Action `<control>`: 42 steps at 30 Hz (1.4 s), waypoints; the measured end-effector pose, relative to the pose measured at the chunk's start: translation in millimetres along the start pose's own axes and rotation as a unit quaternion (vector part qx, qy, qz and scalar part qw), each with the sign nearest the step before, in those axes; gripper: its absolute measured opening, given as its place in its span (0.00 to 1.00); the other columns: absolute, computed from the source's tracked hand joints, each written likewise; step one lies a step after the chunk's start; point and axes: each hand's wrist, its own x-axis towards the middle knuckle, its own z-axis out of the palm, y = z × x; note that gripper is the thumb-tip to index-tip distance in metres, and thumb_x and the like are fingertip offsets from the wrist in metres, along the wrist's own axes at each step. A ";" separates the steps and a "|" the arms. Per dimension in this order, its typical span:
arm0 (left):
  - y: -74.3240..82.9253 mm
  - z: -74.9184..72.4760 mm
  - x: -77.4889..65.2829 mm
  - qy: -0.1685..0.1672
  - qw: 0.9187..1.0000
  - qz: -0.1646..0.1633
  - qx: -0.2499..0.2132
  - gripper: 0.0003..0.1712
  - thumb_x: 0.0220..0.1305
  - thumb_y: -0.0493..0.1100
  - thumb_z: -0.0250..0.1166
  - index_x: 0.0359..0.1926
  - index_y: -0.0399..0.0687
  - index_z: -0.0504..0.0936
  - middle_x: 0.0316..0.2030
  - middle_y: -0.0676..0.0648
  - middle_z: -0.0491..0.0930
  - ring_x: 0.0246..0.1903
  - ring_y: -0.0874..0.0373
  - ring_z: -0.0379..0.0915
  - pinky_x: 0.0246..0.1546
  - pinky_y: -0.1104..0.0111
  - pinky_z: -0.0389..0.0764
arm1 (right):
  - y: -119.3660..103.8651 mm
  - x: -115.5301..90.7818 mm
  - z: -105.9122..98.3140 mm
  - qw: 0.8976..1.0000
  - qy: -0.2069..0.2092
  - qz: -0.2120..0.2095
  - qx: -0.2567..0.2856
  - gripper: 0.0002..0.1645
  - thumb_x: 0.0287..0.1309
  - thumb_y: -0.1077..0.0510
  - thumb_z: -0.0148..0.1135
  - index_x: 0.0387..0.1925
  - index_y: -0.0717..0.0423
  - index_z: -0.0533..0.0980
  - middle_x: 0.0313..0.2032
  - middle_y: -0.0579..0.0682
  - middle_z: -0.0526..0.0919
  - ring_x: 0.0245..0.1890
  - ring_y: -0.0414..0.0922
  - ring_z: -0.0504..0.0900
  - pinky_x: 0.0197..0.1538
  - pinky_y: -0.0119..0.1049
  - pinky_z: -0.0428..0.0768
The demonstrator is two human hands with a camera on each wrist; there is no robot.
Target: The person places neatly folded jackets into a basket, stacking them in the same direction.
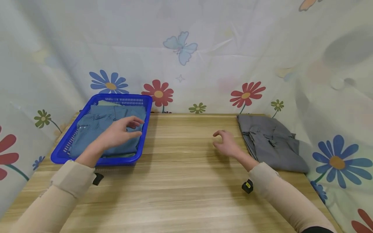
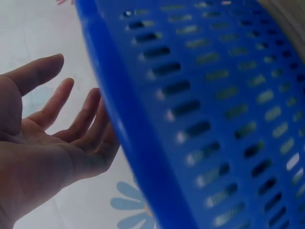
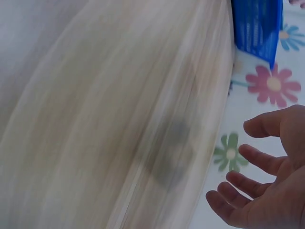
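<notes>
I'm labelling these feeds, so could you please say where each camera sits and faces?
Head: on the head, facing forward-down over table, blue basket, gray garment; left hand, right hand, sleeves show.
Left wrist: on that wrist, facing the basket's slotted side; left hand shows.
Right wrist: on that wrist, facing table and flowered backdrop; right hand shows.
Head and left wrist share basket and left hand.

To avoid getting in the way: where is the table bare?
Bare table lies between the blue basket and gray cloth, though the right hand hovers there, and nearer, between the sleeves. Crowded: the left side, with basket, blue clothing and left hand.
</notes>
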 end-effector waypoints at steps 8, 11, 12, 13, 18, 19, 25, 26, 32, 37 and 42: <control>9.3 12.4 -2.0 0.006 1.000 0.023 -0.013 0.21 0.73 0.41 0.65 0.64 0.42 0.76 0.61 0.36 0.76 0.62 0.40 0.70 0.62 0.41 0.69 | 34.4 -8.6 -34.0 0.997 0.041 0.052 -0.040 0.28 0.70 0.60 0.60 0.65 0.72 0.70 0.64 0.72 0.71 0.64 0.68 0.70 0.63 0.63 0.69; 10.4 17.6 -2.9 0.007 0.999 0.040 -0.021 0.21 0.74 0.41 0.65 0.63 0.42 0.76 0.61 0.37 0.76 0.61 0.40 0.70 0.62 0.42 0.69 | 48.2 -10.6 -46.1 0.995 0.054 0.072 -0.046 0.30 0.71 0.59 0.58 0.67 0.73 0.67 0.65 0.74 0.69 0.65 0.69 0.68 0.63 0.64 0.68; 10.2 19.9 -2.9 0.008 0.999 0.047 -0.023 0.21 0.73 0.41 0.65 0.63 0.42 0.76 0.60 0.38 0.77 0.61 0.41 0.70 0.62 0.43 0.70 | 52.0 -11.7 -50.1 0.994 0.055 0.080 -0.044 0.30 0.72 0.59 0.57 0.68 0.74 0.66 0.65 0.74 0.68 0.65 0.70 0.67 0.63 0.64 0.68; 10.0 22.1 -2.8 0.009 0.998 0.053 -0.023 0.20 0.74 0.40 0.65 0.63 0.42 0.77 0.60 0.39 0.77 0.60 0.41 0.71 0.61 0.43 0.70 | 56.0 -12.7 -54.1 0.994 0.058 0.086 -0.046 0.30 0.72 0.59 0.56 0.68 0.74 0.65 0.65 0.75 0.68 0.65 0.70 0.67 0.62 0.65 0.68; 11.4 34.3 -2.0 0.013 0.996 0.077 -0.034 0.19 0.74 0.39 0.64 0.62 0.42 0.78 0.58 0.42 0.78 0.59 0.43 0.72 0.59 0.46 0.73 | 75.6 -17.8 -73.5 0.990 0.069 0.111 -0.045 0.29 0.74 0.60 0.52 0.68 0.75 0.64 0.64 0.77 0.67 0.60 0.72 0.69 0.55 0.65 0.72; 12.6 36.2 -2.0 0.012 0.996 0.081 -0.039 0.19 0.74 0.39 0.64 0.62 0.43 0.78 0.58 0.43 0.78 0.58 0.44 0.72 0.58 0.47 0.73 | 80.0 -18.5 -77.0 0.989 0.073 0.117 -0.048 0.29 0.74 0.61 0.51 0.68 0.76 0.64 0.63 0.77 0.68 0.58 0.71 0.71 0.52 0.63 0.73; 18.8 44.7 -3.1 -0.010 0.992 0.112 -0.060 0.18 0.73 0.40 0.65 0.60 0.47 0.79 0.56 0.48 0.79 0.55 0.48 0.74 0.55 0.50 0.76 | 105.1 -19.9 -93.5 0.978 0.105 0.165 -0.068 0.31 0.72 0.62 0.45 0.70 0.78 0.60 0.63 0.81 0.64 0.59 0.76 0.65 0.54 0.66 0.69; 19.4 46.3 -3.0 -0.013 0.991 0.116 -0.062 0.18 0.72 0.40 0.66 0.60 0.47 0.79 0.56 0.49 0.79 0.55 0.49 0.75 0.55 0.51 0.77 | 108.2 -20.0 -95.7 0.976 0.111 0.175 -0.072 0.32 0.71 0.63 0.45 0.70 0.78 0.59 0.63 0.81 0.63 0.61 0.77 0.62 0.58 0.67 0.67; 21.7 57.8 -4.2 -0.037 0.989 0.128 -0.070 0.18 0.71 0.39 0.67 0.60 0.48 0.79 0.55 0.51 0.80 0.53 0.52 0.75 0.54 0.54 0.79 | 125.2 -26.0 -102.1 0.962 0.117 0.227 -0.100 0.35 0.66 0.62 0.46 0.69 0.81 0.58 0.64 0.83 0.59 0.66 0.79 0.54 0.65 0.70 0.57; 26.1 67.3 -7.0 -0.061 0.987 0.134 -0.067 0.18 0.71 0.40 0.67 0.60 0.49 0.79 0.55 0.51 0.80 0.54 0.48 0.75 0.53 0.54 0.79 | 138.1 -31.4 -101.2 0.961 0.074 0.240 -0.115 0.35 0.67 0.61 0.43 0.68 0.83 0.57 0.65 0.84 0.57 0.66 0.80 0.53 0.67 0.70 0.55; 28.8 79.3 -7.0 -0.082 0.983 0.148 -0.075 0.18 0.72 0.39 0.66 0.60 0.47 0.79 0.55 0.50 0.80 0.53 0.50 0.76 0.52 0.55 0.80 | 144.0 -31.7 -97.4 0.962 0.036 0.239 -0.125 0.35 0.70 0.59 0.41 0.69 0.83 0.56 0.66 0.84 0.55 0.67 0.80 0.52 0.67 0.71 0.54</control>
